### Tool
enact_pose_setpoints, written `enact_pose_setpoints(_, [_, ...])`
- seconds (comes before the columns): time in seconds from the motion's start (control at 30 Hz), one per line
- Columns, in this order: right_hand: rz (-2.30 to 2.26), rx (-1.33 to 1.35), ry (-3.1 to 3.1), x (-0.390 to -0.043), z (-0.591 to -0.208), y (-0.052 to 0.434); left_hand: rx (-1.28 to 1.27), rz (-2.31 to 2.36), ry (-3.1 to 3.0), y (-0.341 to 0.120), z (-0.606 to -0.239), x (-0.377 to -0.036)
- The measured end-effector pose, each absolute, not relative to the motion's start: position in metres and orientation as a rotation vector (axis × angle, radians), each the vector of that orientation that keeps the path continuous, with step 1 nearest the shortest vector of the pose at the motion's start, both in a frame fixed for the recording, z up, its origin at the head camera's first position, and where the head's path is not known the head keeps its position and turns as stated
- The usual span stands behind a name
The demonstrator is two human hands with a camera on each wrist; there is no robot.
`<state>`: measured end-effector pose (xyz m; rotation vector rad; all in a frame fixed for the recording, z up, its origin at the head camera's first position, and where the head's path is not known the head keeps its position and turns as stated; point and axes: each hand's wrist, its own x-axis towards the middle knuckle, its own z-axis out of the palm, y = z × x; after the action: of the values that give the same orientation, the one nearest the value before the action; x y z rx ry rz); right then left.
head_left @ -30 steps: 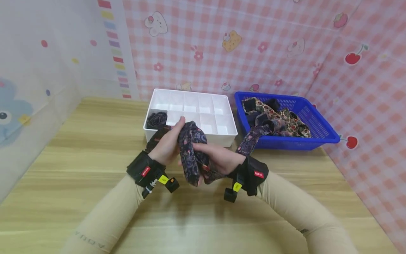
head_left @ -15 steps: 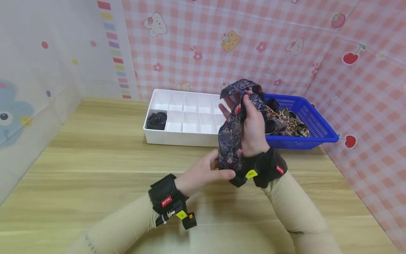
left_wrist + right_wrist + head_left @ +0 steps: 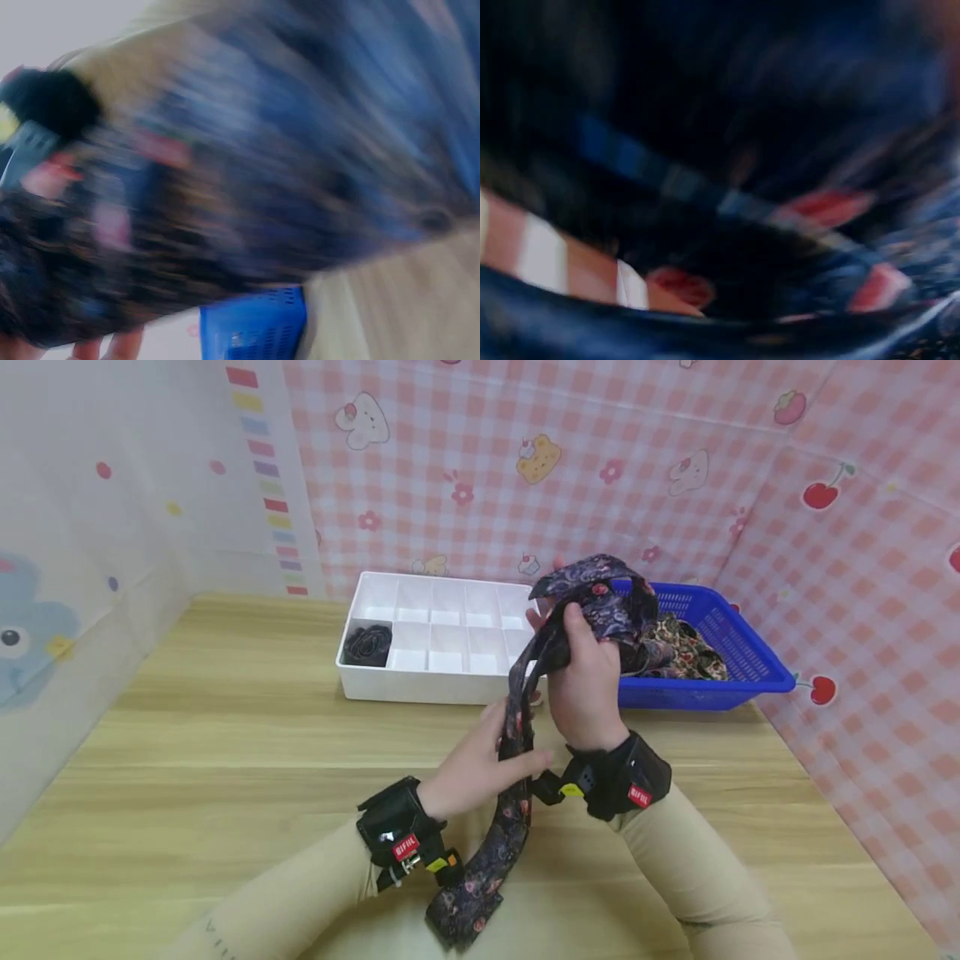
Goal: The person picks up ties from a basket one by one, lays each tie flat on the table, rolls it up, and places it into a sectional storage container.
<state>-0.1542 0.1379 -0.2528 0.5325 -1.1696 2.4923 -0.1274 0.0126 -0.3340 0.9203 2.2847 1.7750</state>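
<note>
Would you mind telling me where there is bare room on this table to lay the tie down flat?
The wooden table is bare left of the left hand, from the near edge up to the white divided tray. A narrower strip lies between the right hand and the pink wall. The blue basket is crowded with ties; most tray compartments are unfilled.

A pale wood-grain worktop filled the foreground. From twelve to three o'clock rose a pink gingham wall printed with cherries, bears and cupcakes. At nine o'clock stood a whitish wall with coloured dots and a blue bear.
</note>
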Motion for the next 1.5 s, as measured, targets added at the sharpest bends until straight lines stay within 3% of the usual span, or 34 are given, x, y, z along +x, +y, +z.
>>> enact_pose_setpoints(0.27, [2.953, 0.695, -1.230, -0.152, -0.254, 0.144, 0.767, 2.036, 2.136, -0.006, -0.330, -0.146])
enact_pose_setpoints(0.4, [3.173, 0.549, -0.942, -0.158, -0.258, 0.146, 0.869, 1.836, 2.615, -0.012, -0.333, -0.153])
enact_pose_setpoints(0.57, [3.117, 0.380, -0.855, -0.161, -0.267, 0.144, 0.992, 1.449, 3.095, -0.011, -0.338, -0.157])
enact_pose_setpoints(0.7, [3.040, 0.346, -0.806, -0.168, -0.271, 0.153, 0.934, 1.380, 2.862, -0.018, -0.348, -0.161])
enact_pose_setpoints(0.9, [3.076, 0.213, -0.613, -0.178, -0.282, 0.193, 0.787, 1.661, 1.941, -0.047, -0.359, -0.163])
enact_pose_setpoints(1.13, [3.169, 0.399, -0.420, -0.174, -0.308, 0.241, 0.755, 1.599, 1.347, -0.075, -0.361, -0.150])
enact_pose_setpoints(1.33, [3.193, 0.375, -0.321, -0.171, -0.326, 0.266, 0.749, 1.528, 1.292, -0.088, -0.371, -0.143])
enact_pose_setpoints(1.5, [3.180, 0.347, -0.133, -0.169, -0.338, 0.294, 0.772, 1.344, 1.651, -0.110, -0.373, -0.140])
